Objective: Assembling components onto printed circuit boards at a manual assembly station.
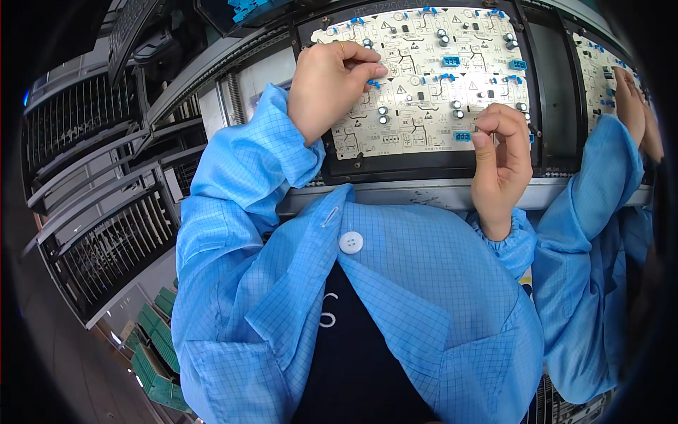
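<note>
A cream printed circuit board panel [424, 106] lies in a black frame [438, 162] in front of me. It carries several small black capacitors [443, 39] and blue connectors [450, 62]. Over the panel's left part is my left hand [326, 86], thumb and fingers closed in a pinch close to the board; whatever lies between the tips is hidden. A blue part [373, 83] sits just below that thumb. My right hand [505, 159] is above the lower right corner, fingers curled and thumb tip near the index finger, beside a blue connector [462, 136]. Anything it pinches is too small to name.
At the right, another person's hand [628, 106] and blue sleeve [593, 191] are by a second circuit board [600, 78]. A metal rail [395, 196] runs along the near edge. Board racks [116, 247] stand at left, with green trays [157, 339] below and a blue bin [244, 8] at the top.
</note>
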Demonstrator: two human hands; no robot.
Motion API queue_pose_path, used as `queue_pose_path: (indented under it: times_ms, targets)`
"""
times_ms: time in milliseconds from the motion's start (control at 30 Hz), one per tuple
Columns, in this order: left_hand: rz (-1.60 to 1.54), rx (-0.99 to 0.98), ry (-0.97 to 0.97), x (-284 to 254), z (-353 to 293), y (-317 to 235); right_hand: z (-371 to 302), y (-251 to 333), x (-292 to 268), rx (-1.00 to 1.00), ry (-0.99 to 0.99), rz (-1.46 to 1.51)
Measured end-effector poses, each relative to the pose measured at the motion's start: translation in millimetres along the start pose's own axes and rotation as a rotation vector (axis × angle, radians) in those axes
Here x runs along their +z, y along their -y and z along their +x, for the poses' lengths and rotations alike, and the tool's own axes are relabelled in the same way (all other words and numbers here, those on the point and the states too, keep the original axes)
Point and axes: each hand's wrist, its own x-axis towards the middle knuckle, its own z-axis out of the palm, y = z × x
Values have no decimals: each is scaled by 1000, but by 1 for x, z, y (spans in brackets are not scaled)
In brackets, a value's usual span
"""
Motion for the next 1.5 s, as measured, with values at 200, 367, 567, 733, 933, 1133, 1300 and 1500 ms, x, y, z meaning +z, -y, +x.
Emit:
queue_pose_path:
  times_ms: [200, 367, 567, 733, 933, 1133, 1300, 1500]
  targets:
    - [104, -63, 101, -13, 14, 5, 0, -2, 3, -47, -64, 33]
    - [265, -222, 266, -16, 23, -3, -2, -3, 3, -27, -60, 59]
    - [351, -232, 400, -21, 34, 0, -2, 0, 0, -7, -26, 45]
    - [447, -239, 405, -21, 34, -12, -4, 0, 2, -1, 7, 68]
    - [472, -148, 435, -27, 28, -22, -9, 8, 14, 127, -112, 195]
    - [564, 318, -354, -64, 56, -4, -16, 1, 5, 87, -154, 119]
    - [606, 259, -561, -109, 126, 53, -13, 21, 13, 96, -97, 105]
    - [455, 224, -533, -107, 121, 45, -21, 37, 33, 241, -41, 120]
